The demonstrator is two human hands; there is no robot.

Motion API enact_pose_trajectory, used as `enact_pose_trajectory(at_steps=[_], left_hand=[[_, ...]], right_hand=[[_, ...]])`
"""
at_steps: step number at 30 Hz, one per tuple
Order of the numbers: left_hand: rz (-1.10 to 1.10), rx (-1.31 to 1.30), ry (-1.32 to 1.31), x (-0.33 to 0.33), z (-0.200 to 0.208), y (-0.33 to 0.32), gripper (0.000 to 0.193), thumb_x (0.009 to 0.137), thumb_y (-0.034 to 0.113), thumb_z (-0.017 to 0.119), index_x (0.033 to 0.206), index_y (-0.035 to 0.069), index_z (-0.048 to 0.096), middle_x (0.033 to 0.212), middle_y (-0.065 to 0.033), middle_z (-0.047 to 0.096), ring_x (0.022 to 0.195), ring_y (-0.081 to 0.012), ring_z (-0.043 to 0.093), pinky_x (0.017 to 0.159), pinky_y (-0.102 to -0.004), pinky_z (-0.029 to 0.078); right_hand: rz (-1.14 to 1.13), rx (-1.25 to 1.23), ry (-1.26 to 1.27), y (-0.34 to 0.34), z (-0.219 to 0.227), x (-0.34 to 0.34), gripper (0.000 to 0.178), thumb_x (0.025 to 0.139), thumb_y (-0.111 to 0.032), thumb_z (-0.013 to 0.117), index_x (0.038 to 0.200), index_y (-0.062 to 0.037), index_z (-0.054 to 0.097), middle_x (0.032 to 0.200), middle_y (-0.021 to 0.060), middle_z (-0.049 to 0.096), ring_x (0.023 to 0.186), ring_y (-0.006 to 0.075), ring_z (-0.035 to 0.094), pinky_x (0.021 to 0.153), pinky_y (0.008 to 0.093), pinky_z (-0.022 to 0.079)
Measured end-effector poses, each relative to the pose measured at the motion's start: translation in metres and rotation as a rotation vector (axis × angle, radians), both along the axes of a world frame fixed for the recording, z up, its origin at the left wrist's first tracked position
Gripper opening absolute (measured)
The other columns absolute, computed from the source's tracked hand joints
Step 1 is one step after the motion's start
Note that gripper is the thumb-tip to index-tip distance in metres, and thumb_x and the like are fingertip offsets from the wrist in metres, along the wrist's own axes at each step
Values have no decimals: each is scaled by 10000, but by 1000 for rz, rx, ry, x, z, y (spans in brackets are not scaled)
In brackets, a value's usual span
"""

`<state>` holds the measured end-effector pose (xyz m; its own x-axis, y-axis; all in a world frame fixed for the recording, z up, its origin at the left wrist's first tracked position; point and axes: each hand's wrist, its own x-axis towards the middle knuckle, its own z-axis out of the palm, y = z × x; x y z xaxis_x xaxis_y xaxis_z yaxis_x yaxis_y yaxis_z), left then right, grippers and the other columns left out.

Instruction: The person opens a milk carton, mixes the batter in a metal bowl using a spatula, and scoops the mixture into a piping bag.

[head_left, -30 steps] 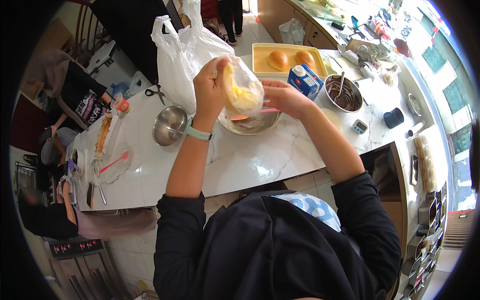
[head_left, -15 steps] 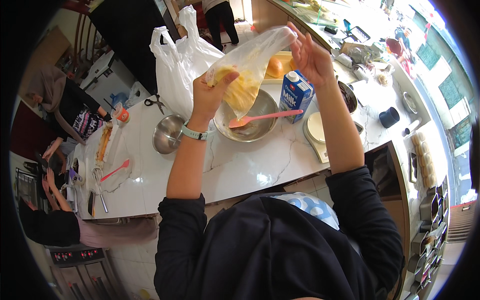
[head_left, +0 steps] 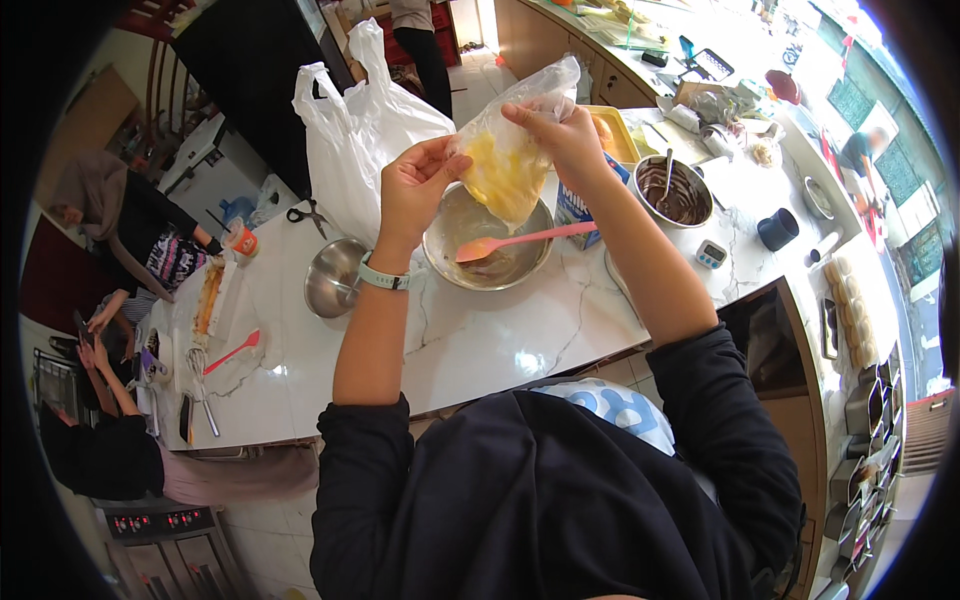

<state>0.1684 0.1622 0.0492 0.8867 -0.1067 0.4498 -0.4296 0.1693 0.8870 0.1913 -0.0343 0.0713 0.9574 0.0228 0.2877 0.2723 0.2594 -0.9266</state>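
A clear plastic piping bag (head_left: 508, 172) with soft yellow filling hangs over a steel mixing bowl (head_left: 436, 262). My left hand (head_left: 415, 190) pinches the bag's left side between thumb and fingers. Higher up, my right hand (head_left: 568, 140) is closed on the bag's upper right part. A pink spatula (head_left: 530, 240) lies across the bowl, its head inside and its handle over the right rim. Smears of pale mixture coat the bowl's inside. Behind my right forearm, a blue milk carton (head_left: 572, 206) is partly hidden.
A white plastic bag (head_left: 350, 140) stands left of the bowl, beside a smaller steel bowl (head_left: 336, 278) and scissors (head_left: 308, 216). Rightward are a bowl of chocolate mixture (head_left: 690, 200), a timer (head_left: 711, 254) and a dark cup (head_left: 777, 230). People stand at the left.
My right hand has come down and left, going from open fingers at the bag's top to a grip on it. The chocolate bowl and timer now show more fully.
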Motion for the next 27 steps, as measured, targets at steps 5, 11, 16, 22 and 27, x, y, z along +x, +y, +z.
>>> enact_pose_trajectory(at_steps=[5,11,16,22,27], left_hand=[[33,294,17,15,-4,22,157,832,86,705,934,4,618,851,-22,637,723,-85,595,624,-217,484],[-291,113,448,30,7,43,183,877,114,634,1019,26,561,934,-64,621,861,-167,603,801,-302,495],[-240,-154,727,65,-12,60,157,865,52,594,1010,1,562,966,-108,637,940,-216,623,908,-340,517],[-239,-226,669,82,-29,84,57,859,43,582,911,23,569,812,-62,608,740,-154,596,712,-272,531],[-15,627,216,69,-7,59,110,798,71,623,884,26,569,749,-8,545,575,-73,488,511,-219,391]], right_hand=[[-6,-469,-119,-8,7,5,243,802,-248,734,904,-30,705,790,13,667,714,72,596,654,218,470],[1,-826,-450,-18,1,17,399,675,-423,768,903,-99,720,795,65,692,708,178,641,691,294,495],[127,-849,-379,-20,-6,18,412,669,-349,778,957,-63,708,783,126,680,717,243,649,670,341,500],[19,-822,-235,-9,-8,7,330,685,-253,776,945,-63,703,754,134,673,700,251,642,642,348,491],[33,-611,-365,-12,-24,19,169,727,-71,658,872,-90,741,846,63,716,791,153,674,725,288,511]])
